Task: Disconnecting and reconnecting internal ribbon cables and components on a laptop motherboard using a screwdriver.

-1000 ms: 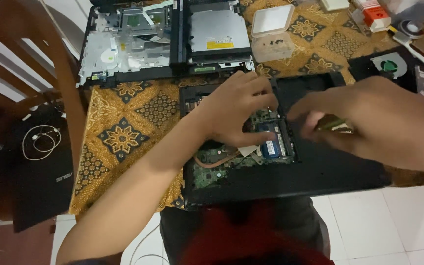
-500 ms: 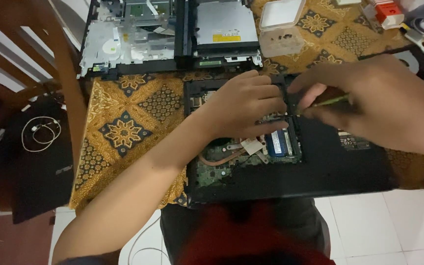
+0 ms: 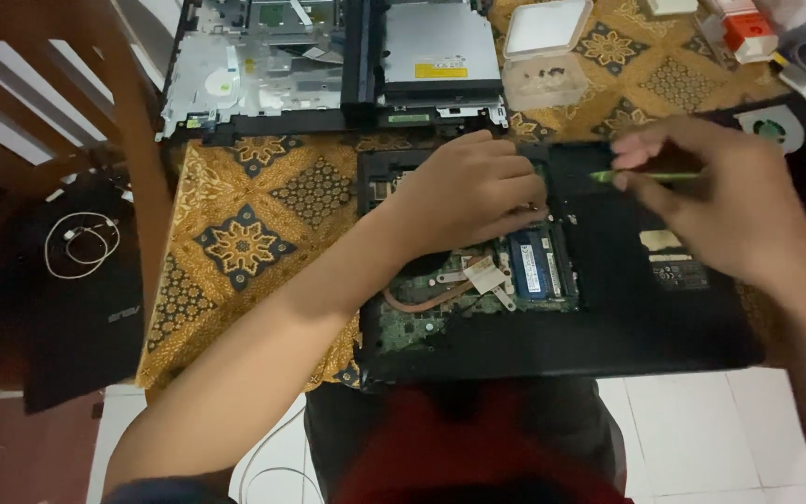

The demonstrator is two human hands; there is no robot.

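An opened black laptop base [image 3: 627,327] lies bottom-up on a brown patterned cloth [image 3: 254,233], its green circuit board [image 3: 440,299], copper heat pipe and blue memory module [image 3: 535,266] exposed. My left hand [image 3: 468,191] rests curled on the upper part of the open bay, fingertips pressed to the board; what they pinch is hidden. My right hand [image 3: 711,201] hovers over the black cover to the right, gripping a thin green-handled tool [image 3: 646,175] that points left.
A stripped laptop chassis with silver plates and an optical drive [image 3: 328,65] lies at the back. A clear plastic box [image 3: 548,56] with small screws sits beside it, a fan [image 3: 771,126] at right. A wooden chair [image 3: 67,140] and dark bag [image 3: 67,299] stand left.
My right hand with the green tool has drawn back to the right, away from my left hand and the open bay. My left hand has stayed in place.
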